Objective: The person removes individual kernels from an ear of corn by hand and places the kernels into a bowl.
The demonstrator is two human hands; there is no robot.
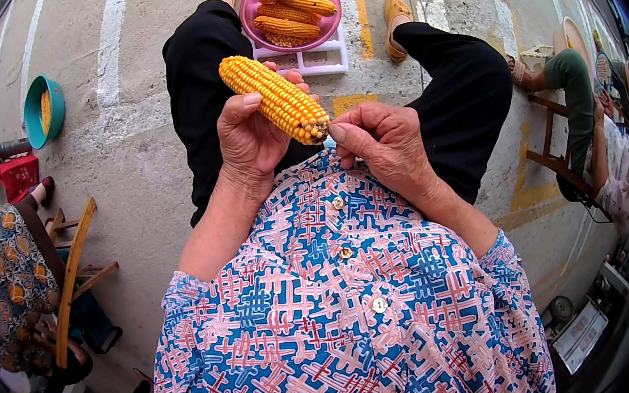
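Observation:
A yellow ear of corn, husked, is held at a slant over my lap, its darker end pointing down to the right. My left hand wraps around its middle, thumb on the near side and fingertips showing at the far side. At the dark end, my right hand is closed, thumb and forefinger pinching the tip among the last kernels. Whether a loose kernel is between those fingers cannot be made out. Beyond my hands, a pink basin contains several ears and some loose kernels.
The basin stands on a low white plastic stool between my feet. Another seated person is at the left, near a teal basin with corn and a red container. At the right, another person sits on a wooden chair.

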